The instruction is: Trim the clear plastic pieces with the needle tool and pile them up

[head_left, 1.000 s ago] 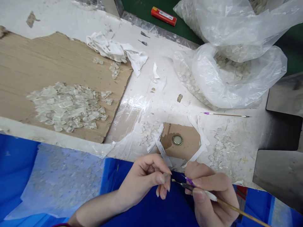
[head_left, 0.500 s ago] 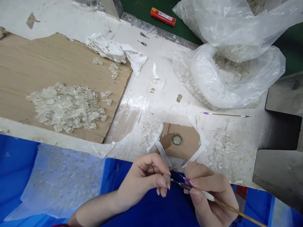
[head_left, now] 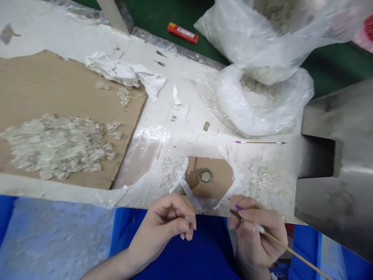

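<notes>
My left hand (head_left: 166,225) pinches a small translucent piece (head_left: 189,219) between thumb and forefinger, in front of the table edge. Facing it, my right hand (head_left: 258,225) grips a thin wooden stick tool (head_left: 288,249). Its dark tip and a purple tip (head_left: 237,207) show by the fingers; whether they belong to one tool I cannot tell. Just beyond the hands, a round scalloped cap-like disc (head_left: 206,176) lies on a small cardboard piece (head_left: 217,186) with white strips along its sides. A similar stick with a purple end (head_left: 259,142) lies behind it.
A heap of translucent pieces (head_left: 58,144) sits on a cardboard sheet (head_left: 26,85) at left. A crumpled white cloth (head_left: 116,70) lies behind. Plastic bags (head_left: 233,105) stand at back right, beside a metal plate (head_left: 335,202). A red-and-yellow tube (head_left: 183,33) lies farther back.
My hands have moved apart; the right hand's tool tip is farther from the small piece in my left. The camera view has shifted, so the table things appear farther left.
</notes>
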Action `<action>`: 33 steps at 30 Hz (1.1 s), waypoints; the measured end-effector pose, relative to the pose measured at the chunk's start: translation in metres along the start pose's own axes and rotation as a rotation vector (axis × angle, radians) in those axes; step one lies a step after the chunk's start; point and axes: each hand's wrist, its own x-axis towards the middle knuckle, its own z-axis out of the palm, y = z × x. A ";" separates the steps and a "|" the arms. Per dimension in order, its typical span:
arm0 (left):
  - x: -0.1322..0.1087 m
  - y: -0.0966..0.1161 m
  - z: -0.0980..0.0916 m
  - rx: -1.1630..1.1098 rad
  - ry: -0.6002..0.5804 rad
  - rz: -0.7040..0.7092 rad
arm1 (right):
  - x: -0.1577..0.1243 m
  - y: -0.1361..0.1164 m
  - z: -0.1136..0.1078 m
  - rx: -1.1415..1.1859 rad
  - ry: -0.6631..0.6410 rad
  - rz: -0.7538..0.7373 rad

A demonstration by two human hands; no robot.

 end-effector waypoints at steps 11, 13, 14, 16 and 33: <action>-0.001 0.001 -0.002 0.110 0.055 -0.073 | 0.034 0.075 -0.067 -0.779 0.029 0.177; -0.001 0.001 -0.001 0.123 0.073 -0.062 | 0.038 0.081 -0.068 -0.827 -0.061 0.201; -0.002 0.001 -0.001 0.132 0.081 -0.053 | 0.040 0.083 -0.068 -0.844 -0.104 0.212; -0.003 0.002 -0.001 0.171 0.107 -0.041 | 0.045 0.084 -0.069 -0.872 -0.179 0.233; -0.004 0.017 0.034 0.354 0.065 0.464 | 0.103 0.083 -0.086 -0.760 -0.613 0.463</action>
